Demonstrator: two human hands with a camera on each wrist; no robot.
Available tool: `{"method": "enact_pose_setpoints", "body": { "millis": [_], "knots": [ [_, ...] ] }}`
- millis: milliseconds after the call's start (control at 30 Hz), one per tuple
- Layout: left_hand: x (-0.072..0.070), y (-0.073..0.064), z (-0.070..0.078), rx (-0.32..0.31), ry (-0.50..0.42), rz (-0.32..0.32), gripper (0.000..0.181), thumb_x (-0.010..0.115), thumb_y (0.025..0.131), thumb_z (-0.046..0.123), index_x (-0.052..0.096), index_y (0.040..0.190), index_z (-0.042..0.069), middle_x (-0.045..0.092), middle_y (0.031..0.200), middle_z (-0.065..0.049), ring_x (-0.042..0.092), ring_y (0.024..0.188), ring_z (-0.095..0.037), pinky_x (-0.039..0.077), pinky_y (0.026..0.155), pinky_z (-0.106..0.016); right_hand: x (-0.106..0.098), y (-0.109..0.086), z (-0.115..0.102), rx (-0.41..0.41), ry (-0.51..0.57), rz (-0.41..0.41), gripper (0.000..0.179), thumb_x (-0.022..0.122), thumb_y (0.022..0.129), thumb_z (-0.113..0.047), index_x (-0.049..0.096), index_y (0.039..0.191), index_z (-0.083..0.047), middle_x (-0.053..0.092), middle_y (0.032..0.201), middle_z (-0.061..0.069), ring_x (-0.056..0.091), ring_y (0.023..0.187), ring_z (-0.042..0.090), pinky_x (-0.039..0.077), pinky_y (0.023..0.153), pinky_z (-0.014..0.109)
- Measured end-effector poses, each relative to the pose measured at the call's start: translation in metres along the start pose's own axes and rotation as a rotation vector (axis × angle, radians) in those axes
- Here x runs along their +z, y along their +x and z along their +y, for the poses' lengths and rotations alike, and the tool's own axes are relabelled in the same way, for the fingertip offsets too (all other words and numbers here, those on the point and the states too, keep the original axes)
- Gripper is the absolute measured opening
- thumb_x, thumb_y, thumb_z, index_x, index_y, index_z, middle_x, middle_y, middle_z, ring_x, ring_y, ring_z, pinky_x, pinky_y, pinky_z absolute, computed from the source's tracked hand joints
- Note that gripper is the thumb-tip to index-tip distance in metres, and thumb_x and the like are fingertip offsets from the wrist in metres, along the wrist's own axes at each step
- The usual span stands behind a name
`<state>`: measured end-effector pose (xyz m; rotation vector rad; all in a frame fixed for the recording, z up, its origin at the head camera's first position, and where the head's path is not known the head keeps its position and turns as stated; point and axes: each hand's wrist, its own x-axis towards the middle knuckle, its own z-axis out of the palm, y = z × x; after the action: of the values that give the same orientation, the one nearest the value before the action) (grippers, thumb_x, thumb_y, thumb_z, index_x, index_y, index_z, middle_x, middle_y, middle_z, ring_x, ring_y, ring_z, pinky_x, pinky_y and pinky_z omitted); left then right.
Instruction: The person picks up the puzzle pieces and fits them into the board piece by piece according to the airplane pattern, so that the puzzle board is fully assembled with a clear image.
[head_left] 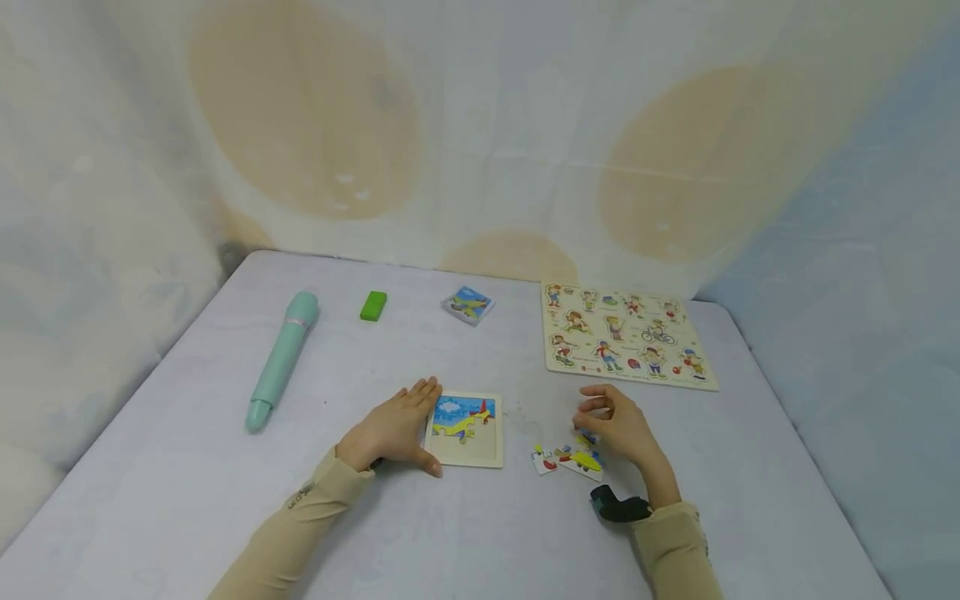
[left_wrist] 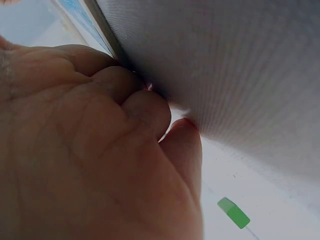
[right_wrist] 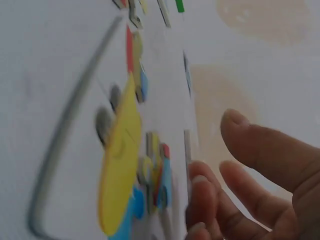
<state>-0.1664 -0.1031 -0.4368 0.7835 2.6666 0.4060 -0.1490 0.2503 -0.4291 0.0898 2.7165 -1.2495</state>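
A square wooden puzzle board (head_left: 482, 450), partly filled with a blue, yellow and red airplane picture, lies flat on the table. My left hand (head_left: 396, 425) rests along its left edge, thumb spread away from the straight fingers. To the board's right, loose puzzle pieces (head_left: 545, 461) lie in a small heap beside a white card with a yellow shape (head_left: 585, 461). Just above the heap hovers my right hand (head_left: 621, 425), fingers loosely bent. In the right wrist view, its thumb (right_wrist: 240, 120) stands apart from the fingers, and nothing shows between them.
A mint-green microphone-shaped object (head_left: 283, 362) lies at the left. Toward the back are a green block (head_left: 372, 306) and a small airplane picture tile (head_left: 468, 305). A large wooden puzzle board with figures of children (head_left: 630, 333) lies at the back right.
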Motion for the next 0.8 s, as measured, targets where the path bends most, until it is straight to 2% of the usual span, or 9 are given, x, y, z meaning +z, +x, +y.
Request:
{"method": "enact_pose_setpoints", "body": {
  "millis": [167, 467, 600, 800],
  "knots": [
    [-0.001, 0.001, 0.0, -0.002, 0.002, -0.001, 0.125, 0.083, 0.064, 0.057, 0.019, 0.152, -0.004, 0.015, 0.162, -0.019, 0.013, 0.151, -0.033, 0.017, 0.122, -0.05, -0.011, -0.001, 0.008, -0.025, -0.02, -0.098, 0.052, 0.073, 0.086, -0.017, 0.053, 0.132, -0.005, 0.066, 0.115, 0.016, 0.062, 0.089, 0.018, 0.05, 0.071, 0.027],
    [-0.002, -0.001, -0.001, -0.002, 0.005, -0.007, 0.125, 0.083, 0.065, 0.057, 0.018, 0.152, -0.005, 0.014, 0.161, -0.019, 0.012, 0.151, -0.034, 0.017, 0.122, -0.051, -0.014, -0.001, 0.015, -0.149, -0.002, -0.229, 0.056, 0.078, 0.078, -0.007, 0.055, 0.129, -0.003, 0.062, 0.116, 0.016, 0.054, 0.087, 0.019, 0.047, 0.072, 0.024],
    [-0.004, -0.002, -0.001, 0.003, 0.012, -0.009, 0.124, 0.082, 0.065, 0.057, 0.019, 0.152, -0.005, 0.015, 0.161, -0.02, 0.013, 0.151, -0.034, 0.017, 0.122, -0.051, -0.013, -0.001, 0.017, -0.176, -0.038, -0.231, 0.054, 0.08, 0.076, -0.005, 0.059, 0.125, -0.004, 0.062, 0.115, 0.014, 0.051, 0.091, 0.02, 0.046, 0.074, 0.023],
    [-0.004, -0.001, 0.0, 0.01, -0.007, -0.008, 0.124, 0.083, 0.065, 0.057, 0.02, 0.151, -0.006, 0.015, 0.161, -0.021, 0.013, 0.151, -0.035, 0.017, 0.122, -0.052, -0.012, 0.0, 0.018, -0.155, -0.074, -0.195, 0.05, 0.081, 0.075, -0.006, 0.062, 0.122, -0.006, 0.064, 0.117, 0.012, 0.053, 0.094, 0.02, 0.046, 0.081, 0.028]
  ]
}}
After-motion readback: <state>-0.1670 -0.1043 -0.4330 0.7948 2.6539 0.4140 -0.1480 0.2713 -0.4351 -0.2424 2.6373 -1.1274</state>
